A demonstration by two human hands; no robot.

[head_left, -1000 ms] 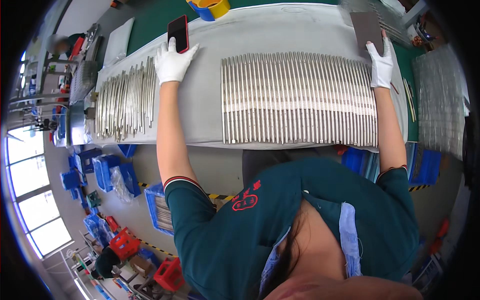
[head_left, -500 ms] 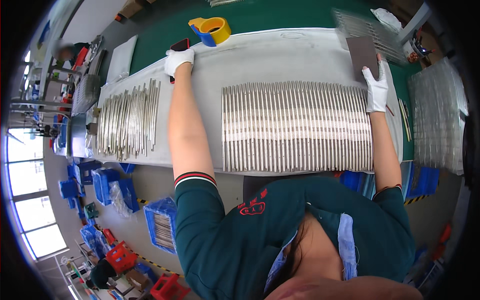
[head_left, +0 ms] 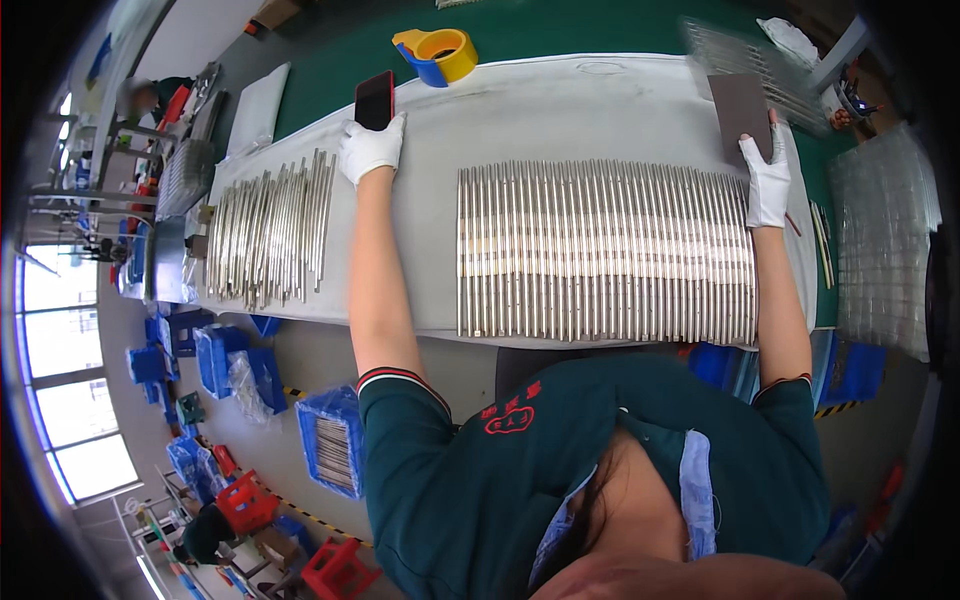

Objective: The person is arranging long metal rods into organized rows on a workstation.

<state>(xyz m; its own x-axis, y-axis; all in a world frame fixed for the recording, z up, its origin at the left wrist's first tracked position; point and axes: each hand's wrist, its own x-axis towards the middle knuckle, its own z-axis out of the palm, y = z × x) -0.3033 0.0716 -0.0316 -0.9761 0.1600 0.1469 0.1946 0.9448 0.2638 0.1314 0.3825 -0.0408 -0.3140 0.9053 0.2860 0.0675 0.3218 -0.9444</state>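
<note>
My left hand (head_left: 371, 150), in a white glove, is closed around the lower end of a black-screened phone with a red edge (head_left: 375, 98), at the far left-middle of the table. My right hand (head_left: 767, 185), gloved with some fingertips bare, grips a flat grey-brown rectangular sheet (head_left: 740, 112) by its lower edge, at the table's right. Just left of that hand, a long row of slim metal rods (head_left: 600, 290) lies side by side, with a pale band across the middle. A looser batch of metal rods (head_left: 268, 235) lies left of my left arm.
A yellow and blue tape dispenser (head_left: 437, 55) stands at the far edge of the white table cover (head_left: 540, 110). Clear plastic trays (head_left: 885, 245) are stacked at the right, with another tray (head_left: 745, 65) behind the sheet. A blue-lined crate of rods (head_left: 333, 445) stands below left.
My left hand has drawn back toward me along the phone, baring more of its screen. The right hand keeps its hold on the sheet. The whole view has shifted slightly.
</note>
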